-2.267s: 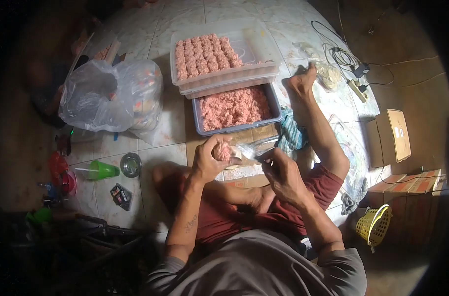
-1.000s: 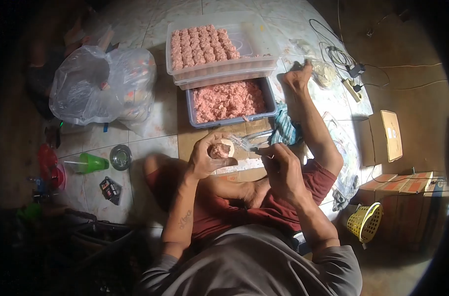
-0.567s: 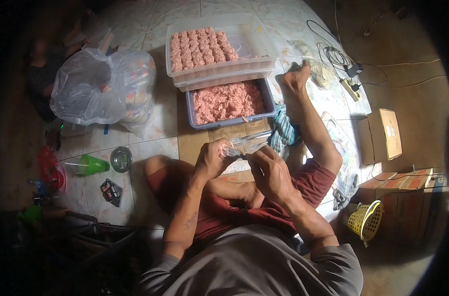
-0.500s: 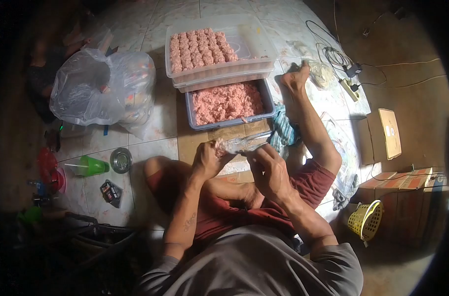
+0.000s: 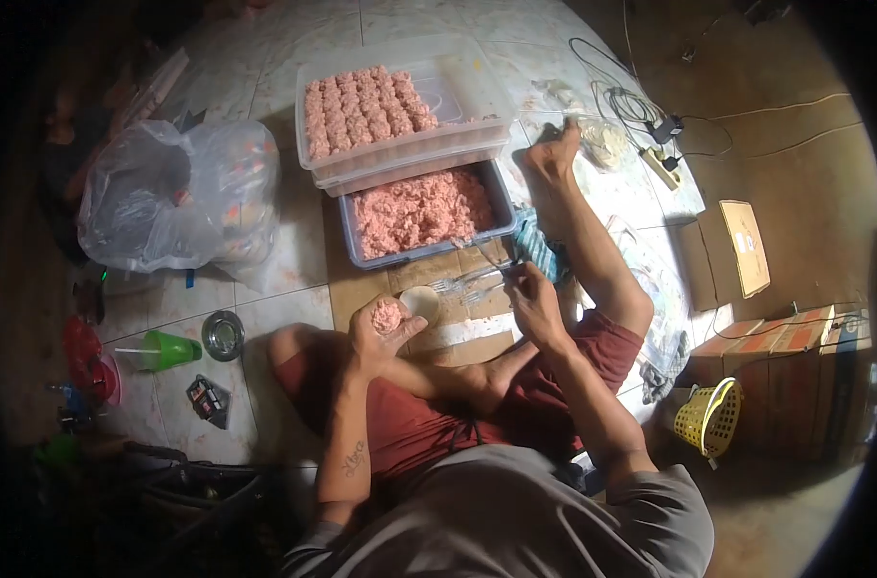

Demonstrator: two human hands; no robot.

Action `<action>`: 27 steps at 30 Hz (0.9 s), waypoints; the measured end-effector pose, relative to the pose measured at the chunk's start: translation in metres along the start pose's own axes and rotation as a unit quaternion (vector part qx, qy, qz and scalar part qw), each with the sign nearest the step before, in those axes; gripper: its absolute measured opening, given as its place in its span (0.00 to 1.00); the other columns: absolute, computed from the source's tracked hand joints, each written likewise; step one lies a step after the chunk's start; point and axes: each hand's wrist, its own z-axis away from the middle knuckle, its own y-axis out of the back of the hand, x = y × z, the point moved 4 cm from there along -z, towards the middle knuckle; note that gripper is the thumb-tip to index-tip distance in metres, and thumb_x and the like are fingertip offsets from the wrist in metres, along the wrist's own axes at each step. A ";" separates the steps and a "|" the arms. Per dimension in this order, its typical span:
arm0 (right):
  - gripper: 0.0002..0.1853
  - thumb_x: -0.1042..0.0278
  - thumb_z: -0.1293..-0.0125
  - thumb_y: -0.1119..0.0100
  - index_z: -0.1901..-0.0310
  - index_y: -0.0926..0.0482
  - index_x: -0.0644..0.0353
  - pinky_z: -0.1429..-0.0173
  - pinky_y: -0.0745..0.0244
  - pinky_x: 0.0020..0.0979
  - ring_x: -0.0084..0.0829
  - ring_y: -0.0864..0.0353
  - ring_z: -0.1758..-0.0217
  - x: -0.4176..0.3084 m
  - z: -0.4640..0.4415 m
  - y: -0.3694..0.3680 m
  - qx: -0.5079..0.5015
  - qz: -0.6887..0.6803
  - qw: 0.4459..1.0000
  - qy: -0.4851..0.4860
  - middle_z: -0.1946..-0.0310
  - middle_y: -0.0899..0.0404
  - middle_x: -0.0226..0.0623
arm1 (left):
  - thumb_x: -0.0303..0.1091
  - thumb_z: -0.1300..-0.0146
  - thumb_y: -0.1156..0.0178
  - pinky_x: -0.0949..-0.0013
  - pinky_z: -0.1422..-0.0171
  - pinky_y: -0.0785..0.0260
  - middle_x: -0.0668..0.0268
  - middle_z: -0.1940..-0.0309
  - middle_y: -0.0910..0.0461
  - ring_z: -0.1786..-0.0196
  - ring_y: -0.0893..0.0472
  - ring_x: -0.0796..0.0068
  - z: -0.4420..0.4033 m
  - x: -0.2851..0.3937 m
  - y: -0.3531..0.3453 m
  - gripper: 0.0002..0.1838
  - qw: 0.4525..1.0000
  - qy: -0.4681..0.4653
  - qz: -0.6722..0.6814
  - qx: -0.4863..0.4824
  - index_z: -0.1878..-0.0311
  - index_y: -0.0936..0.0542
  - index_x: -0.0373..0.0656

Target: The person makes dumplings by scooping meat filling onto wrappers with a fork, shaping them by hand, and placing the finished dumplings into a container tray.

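Observation:
My left hand [image 5: 369, 339] is curled round a ball of pink minced meat [image 5: 387, 316]. Beside its fingers lies a pale round wrapper or disc [image 5: 420, 303]. My right hand [image 5: 537, 301] grips a thin metal utensil [image 5: 496, 258] whose tip reaches the near rim of the blue tub [image 5: 429, 252]. Loose minced meat [image 5: 414, 214] fills that tub. Two forks [image 5: 467, 280] rest on the cardboard below it. Above, a clear plastic tray [image 5: 472, 67], stacked on another, holds rows of meat balls [image 5: 361, 111].
Left: clear plastic bags [image 5: 159, 212], a green cup [image 5: 169, 350], a glass ashtray [image 5: 224, 335] and a small black pack [image 5: 208, 402]. Right: a blue cloth [image 5: 537, 248], coiled cables [image 5: 631, 104], a power strip [image 5: 660, 169], cardboard boxes [image 5: 776, 371] and a yellow basket [image 5: 708, 421].
My left hand has moved down and left, away from my right hand, with the meat ball showing in its palm. My right hand has risen, its utensil now at the tub's rim. The view has shifted.

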 end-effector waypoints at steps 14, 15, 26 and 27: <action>0.09 0.72 0.31 0.47 0.51 0.26 0.63 0.57 0.23 0.54 0.61 0.19 0.60 -0.022 -0.068 -0.003 0.102 0.250 0.946 0.182 0.58 0.23 0.57 | 0.36 0.47 0.17 0.76 0.61 0.29 0.73 0.71 0.21 0.69 0.25 0.85 0.000 -0.010 -0.017 0.24 0.997 0.025 0.003 -0.078 0.51 0.18 0.38; 0.09 0.73 0.29 0.48 0.51 0.27 0.64 0.57 0.24 0.57 0.65 0.20 0.61 -0.007 -0.064 -0.006 0.104 0.249 0.942 0.202 0.55 0.23 0.60 | 0.36 0.47 0.17 0.76 0.61 0.29 0.73 0.71 0.21 0.69 0.25 0.85 0.000 -0.004 -0.019 0.24 0.997 0.026 0.004 -0.079 0.51 0.18 0.38; 0.04 0.81 0.33 0.43 0.57 0.21 0.68 0.58 0.25 0.45 0.57 0.19 0.62 -0.097 0.050 0.010 -0.020 0.051 0.980 0.189 0.65 0.21 0.55 | 0.34 0.45 0.19 0.73 0.63 0.29 0.72 0.74 0.21 0.70 0.25 0.82 -0.019 0.019 -0.039 0.17 0.998 -0.035 -0.036 -0.043 0.65 0.21 0.41; 0.04 0.81 0.32 0.43 0.57 0.22 0.68 0.58 0.26 0.46 0.57 0.20 0.62 -0.098 0.056 0.002 -0.084 0.059 0.972 0.213 0.65 0.22 0.55 | 0.36 0.44 0.20 0.71 0.65 0.30 0.72 0.76 0.22 0.72 0.26 0.82 -0.021 0.025 -0.041 0.17 0.996 -0.050 -0.074 -0.032 0.66 0.21 0.41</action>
